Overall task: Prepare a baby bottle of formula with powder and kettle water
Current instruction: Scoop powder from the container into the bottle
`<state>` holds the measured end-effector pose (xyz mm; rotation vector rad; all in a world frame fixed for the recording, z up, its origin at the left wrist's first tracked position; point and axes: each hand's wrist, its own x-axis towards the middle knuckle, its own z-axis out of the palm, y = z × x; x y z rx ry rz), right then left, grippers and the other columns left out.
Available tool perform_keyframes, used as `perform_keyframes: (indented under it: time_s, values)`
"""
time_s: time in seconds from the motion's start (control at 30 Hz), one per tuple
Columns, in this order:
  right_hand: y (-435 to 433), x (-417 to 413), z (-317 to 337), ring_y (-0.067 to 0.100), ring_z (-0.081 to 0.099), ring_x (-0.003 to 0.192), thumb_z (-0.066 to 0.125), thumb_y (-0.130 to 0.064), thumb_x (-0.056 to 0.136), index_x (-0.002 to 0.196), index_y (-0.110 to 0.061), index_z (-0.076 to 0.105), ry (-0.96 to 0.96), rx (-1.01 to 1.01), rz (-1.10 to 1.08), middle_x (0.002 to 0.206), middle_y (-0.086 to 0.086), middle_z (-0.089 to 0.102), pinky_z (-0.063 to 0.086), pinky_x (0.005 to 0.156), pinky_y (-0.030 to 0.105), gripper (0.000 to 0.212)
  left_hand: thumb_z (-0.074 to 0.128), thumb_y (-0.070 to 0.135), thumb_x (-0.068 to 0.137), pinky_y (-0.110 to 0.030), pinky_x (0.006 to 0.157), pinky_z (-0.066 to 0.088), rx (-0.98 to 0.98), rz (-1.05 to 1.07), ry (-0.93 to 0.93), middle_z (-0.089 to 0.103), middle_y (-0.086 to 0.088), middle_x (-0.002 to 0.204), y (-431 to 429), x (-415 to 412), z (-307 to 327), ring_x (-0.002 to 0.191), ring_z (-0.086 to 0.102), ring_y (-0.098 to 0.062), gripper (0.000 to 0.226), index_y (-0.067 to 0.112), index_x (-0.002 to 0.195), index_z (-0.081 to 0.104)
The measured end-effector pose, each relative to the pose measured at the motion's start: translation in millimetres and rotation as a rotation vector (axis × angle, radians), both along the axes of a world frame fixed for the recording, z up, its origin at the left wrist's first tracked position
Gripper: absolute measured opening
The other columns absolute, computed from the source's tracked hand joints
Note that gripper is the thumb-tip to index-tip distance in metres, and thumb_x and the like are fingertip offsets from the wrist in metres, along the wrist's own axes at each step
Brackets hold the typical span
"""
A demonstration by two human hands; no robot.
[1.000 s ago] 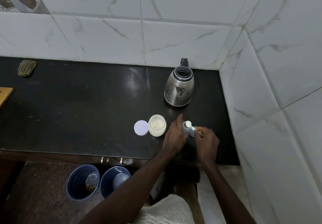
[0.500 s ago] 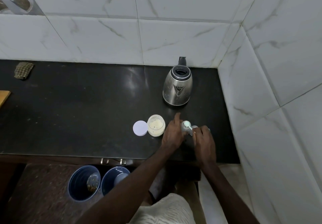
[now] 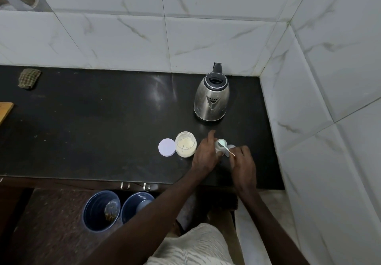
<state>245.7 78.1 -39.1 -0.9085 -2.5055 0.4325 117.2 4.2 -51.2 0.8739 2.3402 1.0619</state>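
1. Tipping powder into the bottle, by my read: right grip pinches the spoon by its handle, with the bowl at the bottle mouth.
2. Left grip wraps the bottle, which stands upright on the worktop, just right of the open powder jar.
3. Spoon's long axis runs from the right grip up-left to the mouth; powder in the bowl is too small to tell.
4. Kettle stands behind the bottle, apart; the right grip likely takes it once the spoon is down.
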Motion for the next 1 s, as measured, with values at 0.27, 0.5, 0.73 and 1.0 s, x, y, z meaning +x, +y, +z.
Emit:
perform_keyframes:
  time_s: [0.27,0.5,0.73,1.0]
  values:
    - [-4.5,-7.9,11.2,0.012,0.071,0.086,0.077,-0.014,0.091,0.097,-0.015,0.079,0.320,-0.656,-0.393,0.091,-0.006,0.074,0.059,0.083,0.035,0.006,0.078,0.038,0.088,-0.035,0.103,0.046,0.057,-0.052,0.067,0.057,-0.004,0.144,-10.8,2.0,-9.1,0.127,0.057,-0.023,0.088,0.016,0.158,0.029]
    - [-12.7,-19.7,19.9,0.015,0.073,0.090,0.071,-0.006,0.096,0.111,-0.006,0.075,0.745,-1.463,-0.638,0.102,0.005,0.077,0.056,0.075,0.024,0.015,0.063,0.010,0.097,-0.033,0.115,0.042,0.280,-0.004,0.206,0.058,-0.001,0.148,-36.8,-6.6,8.3,0.138,0.053,-0.014,0.059,0.010,0.152,0.042]
    - [-41.3,-48.1,38.5,0.006,0.064,0.068,0.073,-0.006,0.094,0.098,-0.009,0.074,0.659,-1.525,-0.516,0.076,0.000,0.069,0.052,0.063,0.019,0.005,0.045,-0.004,0.102,-0.025,0.112,0.042,0.385,0.328,0.213,0.060,0.003,0.144,-71.3,-46.3,18.3,0.133,0.056,-0.011,0.045,0.010,0.143,0.054]
    - [-73.8,-102.9,28.9,0.007,0.061,0.056,0.071,-0.002,0.093,0.089,-0.007,0.072,0.462,-1.450,-0.467,0.072,0.006,0.070,0.050,0.049,0.017,0.007,0.043,0.002,0.105,-0.033,0.099,0.045,0.209,0.480,0.136,0.066,-0.013,0.136,-102.6,-73.3,-5.8,0.123,0.062,-0.032,0.037,0.003,0.140,0.055]
